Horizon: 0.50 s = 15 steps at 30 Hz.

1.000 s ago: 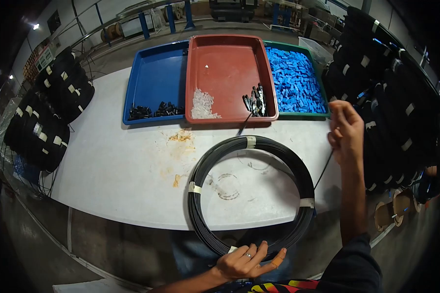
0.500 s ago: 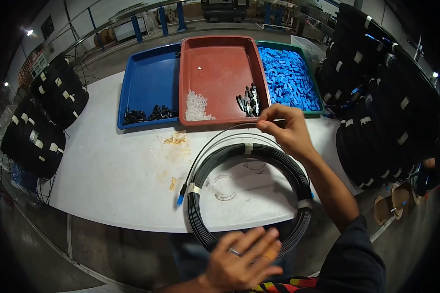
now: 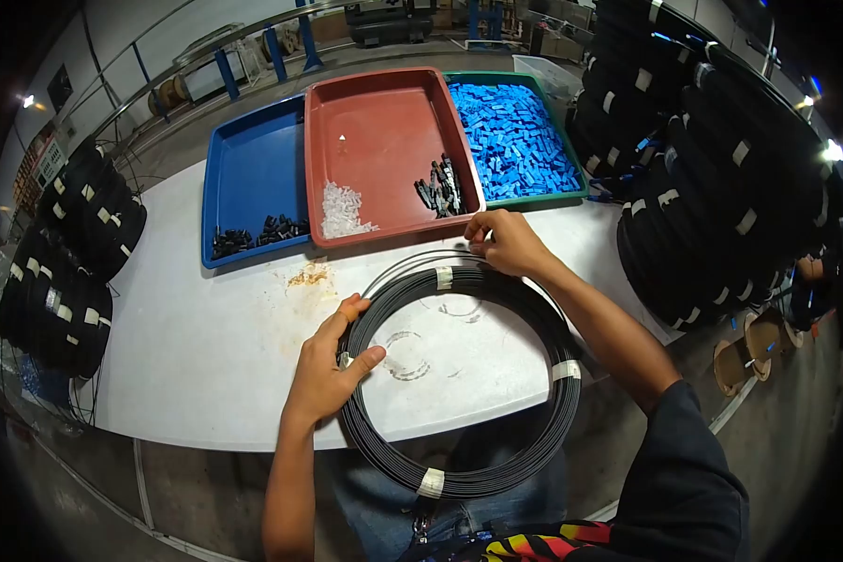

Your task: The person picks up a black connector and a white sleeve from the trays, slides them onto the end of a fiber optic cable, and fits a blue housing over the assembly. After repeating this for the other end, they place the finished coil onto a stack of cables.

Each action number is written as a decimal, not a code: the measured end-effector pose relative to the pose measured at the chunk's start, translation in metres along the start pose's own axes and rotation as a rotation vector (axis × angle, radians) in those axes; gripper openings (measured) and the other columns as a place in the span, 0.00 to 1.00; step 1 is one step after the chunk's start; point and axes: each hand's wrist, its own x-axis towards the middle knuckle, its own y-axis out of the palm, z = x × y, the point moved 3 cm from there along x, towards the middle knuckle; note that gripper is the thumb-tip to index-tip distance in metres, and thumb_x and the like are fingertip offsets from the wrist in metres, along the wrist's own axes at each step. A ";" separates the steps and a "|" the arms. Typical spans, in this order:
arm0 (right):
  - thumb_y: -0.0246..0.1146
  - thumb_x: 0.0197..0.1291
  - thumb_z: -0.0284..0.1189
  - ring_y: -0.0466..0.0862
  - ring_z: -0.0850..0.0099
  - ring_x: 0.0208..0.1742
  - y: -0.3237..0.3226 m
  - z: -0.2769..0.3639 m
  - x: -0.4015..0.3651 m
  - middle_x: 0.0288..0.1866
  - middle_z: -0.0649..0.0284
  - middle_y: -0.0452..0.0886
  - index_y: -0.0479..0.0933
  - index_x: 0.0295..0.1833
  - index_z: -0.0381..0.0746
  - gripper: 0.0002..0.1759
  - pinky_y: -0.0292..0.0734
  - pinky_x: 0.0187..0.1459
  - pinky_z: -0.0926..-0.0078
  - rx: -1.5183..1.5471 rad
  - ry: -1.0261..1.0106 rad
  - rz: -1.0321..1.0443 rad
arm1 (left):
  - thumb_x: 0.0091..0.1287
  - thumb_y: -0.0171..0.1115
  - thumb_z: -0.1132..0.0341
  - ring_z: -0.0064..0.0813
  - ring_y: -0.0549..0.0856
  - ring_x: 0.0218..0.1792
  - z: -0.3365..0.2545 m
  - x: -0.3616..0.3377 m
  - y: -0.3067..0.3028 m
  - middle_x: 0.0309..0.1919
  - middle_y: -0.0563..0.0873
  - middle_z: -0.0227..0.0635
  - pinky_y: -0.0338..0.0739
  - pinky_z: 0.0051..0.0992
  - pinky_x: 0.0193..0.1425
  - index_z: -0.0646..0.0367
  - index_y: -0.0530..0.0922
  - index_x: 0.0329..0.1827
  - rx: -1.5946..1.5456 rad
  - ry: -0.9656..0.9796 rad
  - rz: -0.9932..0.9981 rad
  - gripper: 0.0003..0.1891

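A: Taking the ring as a dial, with twelve farthest from the person, where are the hands?

B: The left hand [image 3: 326, 370] loosely grasps the black coil [image 3: 370, 445] near nine to ten, thumb inside and fingers over the outside, probably to steady it. The right hand [image 3: 510, 245] closes thumb and finger on a loose strand [image 3: 403, 263] just past twelve, seemingly so the strand follows the coil's curve.

A: And the coil itself?

B: It lies on the white table [image 3: 206, 375] with its six o'clock side jutting over the near edge, perhaps for easy reach. Pale tape at twelve [image 3: 444, 278], three and nearly seven presumably keeps the turns together.

A: The trays?

B: Beyond it: the blue tray [image 3: 253, 155] toward half past ten, the red tray [image 3: 384, 122] past eleven, the green tray [image 3: 585, 190] near half past twelve. That likely keeps small parts separate.

A: What can't be made out?

B: The left fingers cover part of the tape near nine, and whether they also pin the strand is unclear. The right fingertips mask the exact pinch. The red tray hides the blue one's right side, and dark borders cut off the stacked coils [image 3: 721, 215] toward two.
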 end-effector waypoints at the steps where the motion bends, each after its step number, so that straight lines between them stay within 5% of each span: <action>1: 0.73 0.60 0.22 0.87 0.67 0.40 -0.001 -0.003 0.000 0.40 0.57 0.89 0.87 0.46 0.34 0.09 0.81 0.44 0.68 -0.001 0.007 0.000 | 0.66 0.75 0.57 0.46 0.75 0.75 -0.001 -0.001 0.001 0.74 0.75 0.56 0.65 0.35 0.79 0.66 0.75 0.71 -0.034 -0.012 -0.007 0.34; 3: 0.71 0.54 0.22 0.90 0.60 0.40 0.002 -0.012 0.005 0.36 0.54 0.90 0.89 0.41 0.34 0.09 0.82 0.44 0.66 0.034 0.007 0.120 | 0.65 0.74 0.59 0.48 0.74 0.76 -0.006 0.001 0.002 0.74 0.75 0.57 0.65 0.36 0.79 0.66 0.76 0.70 -0.031 -0.018 -0.008 0.33; 9: 0.72 0.60 0.26 0.89 0.63 0.34 -0.004 -0.030 0.016 0.33 0.53 0.89 0.86 0.41 0.34 0.07 0.82 0.41 0.68 0.028 -0.031 0.010 | 0.65 0.73 0.63 0.50 0.74 0.76 -0.008 0.001 -0.001 0.74 0.75 0.59 0.65 0.37 0.79 0.66 0.76 0.71 -0.026 -0.042 -0.006 0.32; 11: 0.65 0.72 0.26 0.87 0.71 0.29 -0.026 -0.008 -0.004 0.30 0.58 0.87 0.77 0.49 0.35 0.07 0.79 0.30 0.70 0.253 0.322 0.217 | 0.65 0.73 0.64 0.50 0.74 0.76 -0.010 -0.008 -0.003 0.74 0.74 0.59 0.65 0.37 0.79 0.66 0.75 0.71 -0.033 -0.057 0.012 0.32; 13: 0.61 0.75 0.27 0.85 0.75 0.28 -0.033 -0.023 -0.019 0.30 0.62 0.85 0.76 0.54 0.36 0.08 0.77 0.27 0.73 0.228 0.126 0.278 | 0.65 0.72 0.64 0.51 0.73 0.76 -0.015 -0.017 -0.006 0.74 0.74 0.59 0.65 0.37 0.79 0.65 0.75 0.72 -0.040 -0.064 0.024 0.32; 15: 0.58 0.78 0.28 0.82 0.77 0.27 -0.037 -0.037 -0.044 0.33 0.62 0.84 0.76 0.59 0.38 0.10 0.78 0.27 0.74 0.364 0.144 0.310 | 0.64 0.73 0.63 0.52 0.73 0.77 -0.013 -0.027 -0.005 0.75 0.73 0.59 0.65 0.39 0.79 0.65 0.74 0.73 -0.056 -0.068 0.022 0.34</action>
